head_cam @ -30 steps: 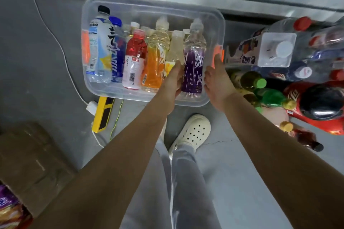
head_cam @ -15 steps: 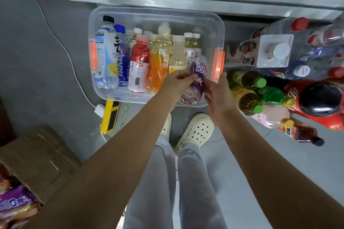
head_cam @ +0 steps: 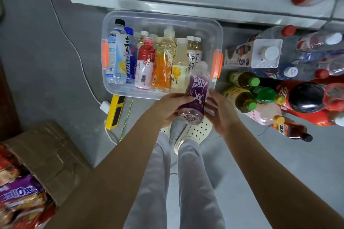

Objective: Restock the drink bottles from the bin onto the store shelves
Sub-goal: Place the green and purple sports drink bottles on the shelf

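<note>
Inside the clear bin point(head_cam: 219, 29), a tea bottle point(head_cam: 192, 57) reads "茶粹" and a pale bottle point(head_cam: 179, 72) shows "00 K". Right of the bin, a carton point(head_cam: 242, 59) shows roughly "MIOI". Far below-left, a purple snack pack point(head_cam: 18, 193) reads "110克".

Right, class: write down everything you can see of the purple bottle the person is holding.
The purple bottle is clear plastic with a purple wrap printed in white strokes, a ridged see-through base and a pale, blurred cap. It is tilted, base towards the camera, cap over the near right corner of the clear bin. The left hand grips its lower body from the left; the fingers of the right hand rest against its right side.
</note>
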`<state>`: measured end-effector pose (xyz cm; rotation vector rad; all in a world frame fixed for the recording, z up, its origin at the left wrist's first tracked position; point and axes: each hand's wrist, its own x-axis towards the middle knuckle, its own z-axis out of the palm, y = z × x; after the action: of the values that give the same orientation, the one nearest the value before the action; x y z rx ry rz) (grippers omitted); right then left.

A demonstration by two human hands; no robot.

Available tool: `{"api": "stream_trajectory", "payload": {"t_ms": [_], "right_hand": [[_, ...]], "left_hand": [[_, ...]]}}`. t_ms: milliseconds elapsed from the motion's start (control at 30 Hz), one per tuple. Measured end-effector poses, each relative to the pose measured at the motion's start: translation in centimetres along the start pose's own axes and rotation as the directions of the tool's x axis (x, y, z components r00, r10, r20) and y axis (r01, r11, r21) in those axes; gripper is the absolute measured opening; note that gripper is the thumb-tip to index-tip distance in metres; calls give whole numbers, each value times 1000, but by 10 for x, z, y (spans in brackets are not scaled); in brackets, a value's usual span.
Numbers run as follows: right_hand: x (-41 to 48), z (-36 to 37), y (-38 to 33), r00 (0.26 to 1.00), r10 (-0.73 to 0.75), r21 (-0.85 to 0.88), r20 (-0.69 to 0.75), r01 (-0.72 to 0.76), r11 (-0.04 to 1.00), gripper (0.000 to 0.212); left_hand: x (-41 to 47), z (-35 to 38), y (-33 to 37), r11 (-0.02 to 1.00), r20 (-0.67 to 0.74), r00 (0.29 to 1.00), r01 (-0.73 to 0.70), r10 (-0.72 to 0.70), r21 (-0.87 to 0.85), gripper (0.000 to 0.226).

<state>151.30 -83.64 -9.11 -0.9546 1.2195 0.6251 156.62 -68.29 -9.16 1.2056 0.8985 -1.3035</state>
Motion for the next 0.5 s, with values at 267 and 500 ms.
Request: {"api": "stream_trajectory", "payload": {"t_ms": [267,500], "right_hand": [[-39,9,-24,995,-49,179,86,33,983,60],[-109,15,-85,955,-223,169,196,191,967,56]], "left_hand": [[-62,12,11,980,26,980,-200,199,25,23],[-134,32,43,926,76,923,-379,378,-8,28]]}}
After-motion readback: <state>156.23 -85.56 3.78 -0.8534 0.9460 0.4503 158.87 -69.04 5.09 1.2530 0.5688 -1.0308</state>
